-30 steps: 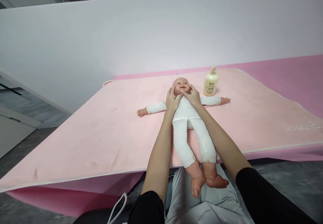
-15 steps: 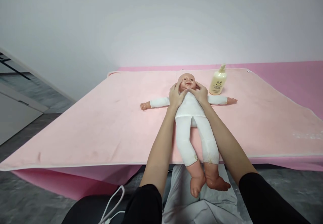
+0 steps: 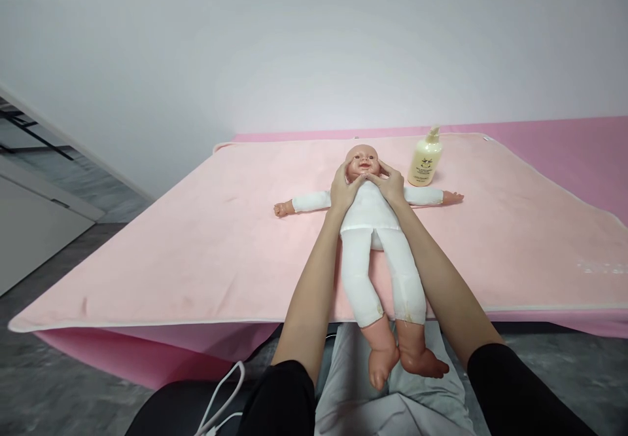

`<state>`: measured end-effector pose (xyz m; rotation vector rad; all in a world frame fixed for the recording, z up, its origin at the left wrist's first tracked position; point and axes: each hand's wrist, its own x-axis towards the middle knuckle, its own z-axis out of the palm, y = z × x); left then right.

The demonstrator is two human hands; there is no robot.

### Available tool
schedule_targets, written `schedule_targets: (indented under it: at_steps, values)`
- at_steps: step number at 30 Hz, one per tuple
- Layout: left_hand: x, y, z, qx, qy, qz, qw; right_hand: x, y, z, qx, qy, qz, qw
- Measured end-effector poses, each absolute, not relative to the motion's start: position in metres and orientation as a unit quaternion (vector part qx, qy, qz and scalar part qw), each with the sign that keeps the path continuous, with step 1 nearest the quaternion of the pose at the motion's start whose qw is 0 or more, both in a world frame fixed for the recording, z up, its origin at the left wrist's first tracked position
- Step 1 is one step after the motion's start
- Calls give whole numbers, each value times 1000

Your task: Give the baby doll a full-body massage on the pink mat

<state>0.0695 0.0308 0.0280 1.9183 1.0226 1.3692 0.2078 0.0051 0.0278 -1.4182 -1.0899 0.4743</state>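
A baby doll [image 3: 371, 207] with a white cloth body lies on its back, arms spread to both sides and feet hanging past the table's front edge. My left hand [image 3: 342, 188] cups one side of the doll's head and neck, its thumb under the chin. On the opposite side my right hand [image 3: 391, 184] does the same, with the two thumbs close together below the doll's mouth. The fingertips behind the head are partly hidden. Just right of the doll's head stands a pale yellow pump bottle [image 3: 424, 161], upright and untouched.
A light pink blanket [image 3: 235, 246] covers the table over a darker pink cloth [image 3: 579, 154]. Behind it rises a white wall [image 3: 314, 50]. A white cable [image 3: 223, 393] hangs near a black seat at the lower left.
My hands stay on the doll's head with hardly any movement. The view has shifted slightly; the doll and the bottle lie as before.
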Motion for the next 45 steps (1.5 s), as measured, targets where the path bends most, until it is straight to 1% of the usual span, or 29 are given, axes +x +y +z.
schedule_targets:
  at_steps: [7,13,25,31,39,45]
  values:
    - [70,34,25,709,390,515,282,208,2,27,-592,-487,215,605]
    - [68,35,23,703,405,505,295,209,5,22,-596,-496,196,601]
    - [66,39,18,703,409,503,293,199,1,29,-648,-504,155,549]
    - [65,38,18,702,403,513,287,193,3,28,-634,-511,111,570]
    - [66,36,18,694,400,518,299,199,4,26,-627,-504,154,574]
    - [70,37,19,688,412,516,302,203,4,25,-635,-504,153,565]
